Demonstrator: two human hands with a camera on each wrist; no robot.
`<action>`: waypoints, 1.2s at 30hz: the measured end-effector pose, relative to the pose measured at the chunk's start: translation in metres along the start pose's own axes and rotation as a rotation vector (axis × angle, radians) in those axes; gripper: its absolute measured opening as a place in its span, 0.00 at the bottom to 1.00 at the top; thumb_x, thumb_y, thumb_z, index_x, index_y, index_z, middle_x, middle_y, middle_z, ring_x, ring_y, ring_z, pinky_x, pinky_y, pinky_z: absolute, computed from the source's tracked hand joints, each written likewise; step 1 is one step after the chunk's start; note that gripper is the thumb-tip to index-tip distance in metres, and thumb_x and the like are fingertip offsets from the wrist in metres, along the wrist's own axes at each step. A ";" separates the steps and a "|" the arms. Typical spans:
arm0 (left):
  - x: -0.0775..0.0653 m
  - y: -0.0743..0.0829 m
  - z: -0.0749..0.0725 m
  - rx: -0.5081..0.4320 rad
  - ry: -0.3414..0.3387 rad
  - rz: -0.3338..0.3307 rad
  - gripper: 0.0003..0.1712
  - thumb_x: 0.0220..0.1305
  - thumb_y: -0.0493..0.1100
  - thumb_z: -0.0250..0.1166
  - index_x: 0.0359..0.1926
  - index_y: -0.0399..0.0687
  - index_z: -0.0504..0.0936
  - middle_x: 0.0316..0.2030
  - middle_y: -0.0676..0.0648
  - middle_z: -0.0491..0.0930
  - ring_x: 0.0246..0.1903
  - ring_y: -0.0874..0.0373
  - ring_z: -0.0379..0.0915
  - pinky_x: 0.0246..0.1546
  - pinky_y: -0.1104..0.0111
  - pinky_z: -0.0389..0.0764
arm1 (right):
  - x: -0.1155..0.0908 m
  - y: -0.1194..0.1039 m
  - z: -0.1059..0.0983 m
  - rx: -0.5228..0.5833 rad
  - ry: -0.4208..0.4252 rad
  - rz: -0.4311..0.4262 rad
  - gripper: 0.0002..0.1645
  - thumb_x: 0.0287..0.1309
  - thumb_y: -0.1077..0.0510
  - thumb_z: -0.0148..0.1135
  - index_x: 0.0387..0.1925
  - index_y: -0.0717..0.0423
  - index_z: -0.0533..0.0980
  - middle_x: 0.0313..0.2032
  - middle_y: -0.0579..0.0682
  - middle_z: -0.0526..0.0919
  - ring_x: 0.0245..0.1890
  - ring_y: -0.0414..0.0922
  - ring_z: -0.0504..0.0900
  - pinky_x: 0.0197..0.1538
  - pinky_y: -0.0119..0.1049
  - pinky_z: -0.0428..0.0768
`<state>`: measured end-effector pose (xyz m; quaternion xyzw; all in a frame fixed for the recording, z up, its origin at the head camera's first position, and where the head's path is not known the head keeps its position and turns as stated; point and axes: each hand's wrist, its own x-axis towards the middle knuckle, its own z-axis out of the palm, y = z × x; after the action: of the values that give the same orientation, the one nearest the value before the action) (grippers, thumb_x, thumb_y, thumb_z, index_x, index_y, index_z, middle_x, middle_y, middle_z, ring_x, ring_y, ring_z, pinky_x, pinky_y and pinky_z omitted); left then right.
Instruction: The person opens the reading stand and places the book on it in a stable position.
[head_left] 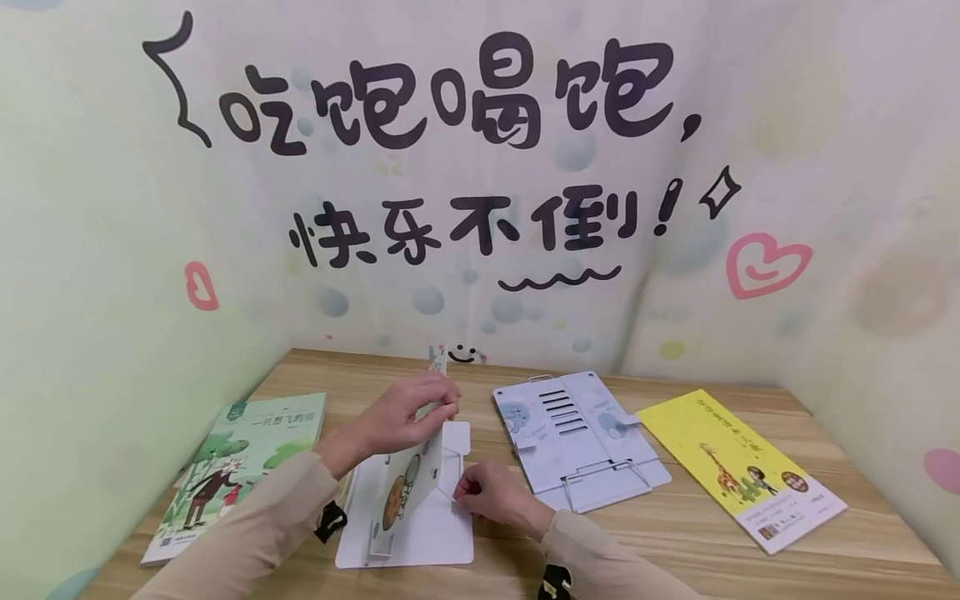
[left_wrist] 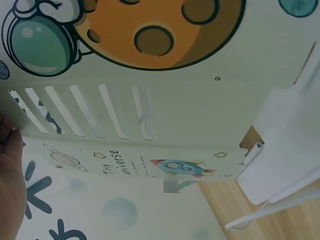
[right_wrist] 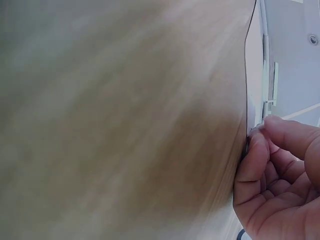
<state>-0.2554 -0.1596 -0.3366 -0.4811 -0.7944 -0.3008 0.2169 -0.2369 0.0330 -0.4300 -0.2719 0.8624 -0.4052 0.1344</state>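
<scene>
A white book stand (head_left: 442, 533) stands half-unfolded on the table, its base flat and its printed panel (head_left: 414, 485) tilted steeply upward. Bent fingers of my left hand (head_left: 411, 410) grip the panel's upper edge. In the left wrist view the slotted panel (left_wrist: 200, 112) carries an orange planet and a rocket, and a white wire support (left_wrist: 272, 212) shows at lower right. My right hand (head_left: 498, 497) is low at the right side of the base, thumb and index finger (right_wrist: 252, 160) pinching at its edge near the wire; the fingertips partly hide what they pinch.
Right of my hands a second book stand (head_left: 592, 450) lies with its wire rest forward. A yellow book (head_left: 738, 467) lies at the far right, overlapping that stand's side in the head view. To the left is a green picture book (head_left: 288, 433). A printed curtain (head_left: 480, 317) closes the back.
</scene>
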 end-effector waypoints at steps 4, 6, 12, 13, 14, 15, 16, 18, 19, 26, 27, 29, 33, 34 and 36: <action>0.000 -0.001 -0.001 -0.021 -0.013 -0.055 0.07 0.62 0.34 0.58 0.30 0.50 0.76 0.36 0.53 0.79 0.44 0.59 0.75 0.56 0.55 0.73 | -0.005 -0.001 -0.001 0.048 0.020 0.015 0.04 0.51 0.66 0.65 0.28 0.59 0.76 0.20 0.42 0.73 0.17 0.35 0.70 0.19 0.25 0.71; 0.000 -0.001 -0.003 -0.039 -0.019 -0.094 0.07 0.62 0.34 0.59 0.30 0.51 0.76 0.38 0.53 0.80 0.47 0.57 0.76 0.59 0.51 0.69 | -0.010 -0.003 -0.001 0.102 0.034 0.029 0.07 0.51 0.64 0.65 0.31 0.60 0.75 0.21 0.43 0.73 0.17 0.36 0.72 0.20 0.25 0.72; -0.001 -0.001 -0.010 -0.245 0.045 -0.289 0.06 0.65 0.34 0.57 0.38 0.44 0.80 0.44 0.46 0.82 0.49 0.60 0.76 0.53 0.66 0.75 | -0.034 -0.019 0.009 0.362 0.061 -0.009 0.11 0.54 0.65 0.63 0.36 0.64 0.71 0.22 0.45 0.74 0.18 0.37 0.72 0.19 0.25 0.71; -0.001 -0.002 -0.011 -0.290 0.083 -0.327 0.07 0.65 0.34 0.56 0.40 0.41 0.80 0.45 0.44 0.82 0.47 0.60 0.76 0.50 0.69 0.77 | -0.038 -0.024 0.012 0.396 0.065 -0.023 0.11 0.54 0.65 0.63 0.36 0.65 0.70 0.22 0.45 0.74 0.18 0.37 0.72 0.19 0.24 0.71; -0.002 -0.004 -0.013 -0.331 0.124 -0.366 0.08 0.66 0.33 0.55 0.42 0.37 0.79 0.45 0.41 0.81 0.47 0.62 0.76 0.49 0.72 0.77 | -0.042 -0.029 0.016 0.432 0.067 -0.033 0.11 0.54 0.65 0.63 0.36 0.65 0.70 0.22 0.45 0.74 0.18 0.36 0.72 0.20 0.23 0.71; -0.002 -0.007 -0.015 -0.361 0.166 -0.407 0.09 0.66 0.33 0.54 0.44 0.35 0.78 0.46 0.39 0.81 0.47 0.61 0.76 0.48 0.74 0.77 | -0.045 -0.034 0.019 0.461 0.069 -0.045 0.11 0.54 0.65 0.63 0.36 0.65 0.70 0.22 0.45 0.74 0.18 0.35 0.72 0.20 0.23 0.71; -0.003 -0.010 -0.016 -0.372 0.205 -0.448 0.10 0.67 0.33 0.54 0.45 0.34 0.77 0.47 0.38 0.80 0.47 0.60 0.76 0.48 0.75 0.76 | -0.048 -0.039 0.022 0.485 0.073 -0.059 0.11 0.54 0.65 0.63 0.35 0.64 0.70 0.22 0.44 0.74 0.18 0.34 0.72 0.21 0.22 0.71; -0.004 -0.019 -0.019 -0.366 0.255 -0.546 0.12 0.68 0.36 0.53 0.49 0.35 0.76 0.50 0.38 0.78 0.50 0.58 0.75 0.50 0.74 0.76 | -0.052 -0.049 0.028 0.520 0.071 -0.098 0.11 0.54 0.65 0.64 0.34 0.65 0.70 0.23 0.44 0.74 0.18 0.33 0.72 0.22 0.21 0.71; -0.005 -0.024 -0.020 -0.353 0.261 -0.600 0.14 0.69 0.38 0.53 0.52 0.36 0.75 0.52 0.39 0.77 0.51 0.55 0.74 0.52 0.71 0.75 | -0.053 -0.053 0.030 0.534 0.071 -0.121 0.12 0.53 0.65 0.64 0.34 0.66 0.69 0.23 0.44 0.74 0.18 0.32 0.72 0.22 0.20 0.72; -0.015 -0.052 -0.014 -0.303 0.109 -0.843 0.26 0.72 0.47 0.49 0.66 0.39 0.63 0.64 0.37 0.65 0.63 0.42 0.61 0.63 0.53 0.65 | -0.050 -0.070 0.042 0.644 0.091 -0.125 0.12 0.57 0.62 0.62 0.34 0.66 0.68 0.24 0.43 0.73 0.18 0.32 0.72 0.24 0.20 0.73; -0.017 -0.054 -0.012 -0.303 0.083 -0.861 0.27 0.72 0.48 0.49 0.67 0.39 0.62 0.65 0.37 0.65 0.64 0.42 0.61 0.63 0.52 0.64 | -0.049 -0.070 0.043 0.661 0.095 -0.110 0.11 0.58 0.62 0.61 0.34 0.66 0.69 0.24 0.44 0.74 0.18 0.33 0.73 0.24 0.21 0.74; -0.019 -0.056 -0.006 -0.287 0.036 -0.885 0.28 0.72 0.49 0.48 0.67 0.39 0.61 0.65 0.37 0.64 0.64 0.41 0.61 0.62 0.51 0.65 | -0.047 -0.071 0.045 0.692 0.102 -0.082 0.10 0.60 0.62 0.59 0.34 0.65 0.69 0.23 0.44 0.74 0.18 0.34 0.74 0.24 0.22 0.75; -0.023 -0.056 0.004 -0.254 0.004 -0.903 0.28 0.72 0.50 0.49 0.66 0.39 0.64 0.63 0.36 0.67 0.61 0.41 0.65 0.60 0.51 0.68 | -0.045 -0.070 0.048 0.711 0.120 -0.073 0.09 0.62 0.62 0.57 0.34 0.66 0.69 0.23 0.44 0.74 0.17 0.35 0.74 0.23 0.22 0.75; -0.023 -0.056 0.006 -0.249 0.003 -0.904 0.27 0.72 0.49 0.49 0.65 0.39 0.65 0.61 0.36 0.69 0.60 0.42 0.66 0.59 0.51 0.69 | -0.044 -0.070 0.048 0.714 0.123 -0.073 0.09 0.62 0.62 0.57 0.34 0.66 0.69 0.23 0.44 0.74 0.17 0.35 0.74 0.23 0.22 0.75; -0.025 -0.057 0.010 -0.243 0.006 -0.891 0.25 0.72 0.48 0.50 0.64 0.39 0.67 0.59 0.36 0.71 0.58 0.43 0.69 0.57 0.52 0.71 | -0.045 -0.070 0.049 0.718 0.126 -0.071 0.10 0.62 0.62 0.57 0.34 0.66 0.68 0.23 0.44 0.74 0.17 0.35 0.74 0.23 0.22 0.75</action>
<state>-0.2957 -0.1888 -0.3745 -0.1137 -0.8820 -0.4572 0.0108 -0.1533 -0.0085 -0.4061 -0.2115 0.6619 -0.7025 0.1537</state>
